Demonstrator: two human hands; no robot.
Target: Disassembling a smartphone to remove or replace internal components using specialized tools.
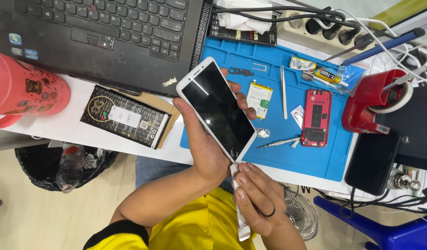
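Phone cradled above blue mat

White smartphone (218, 109) gripped by left hand (202, 139), fingers wrapped round far edge, screen up, over blue mat (292, 157). Right hand (257, 196) pinched white strip (240, 217) at phone's near corner, palm turned down.

The scene is brightly and evenly lit from overhead, with soft, short shadows under the things on the blue mat (287, 153). The dark screen of the white phone (217, 110) carries a faint pale sheen and a small streak of glare near its upper left. The laptop (102, 37) keys reflect a dull shine. Focus is sharp across the table (61, 129); the floor (33, 217) below looks slightly softer. Straight lines bend a little toward the frame's corners.
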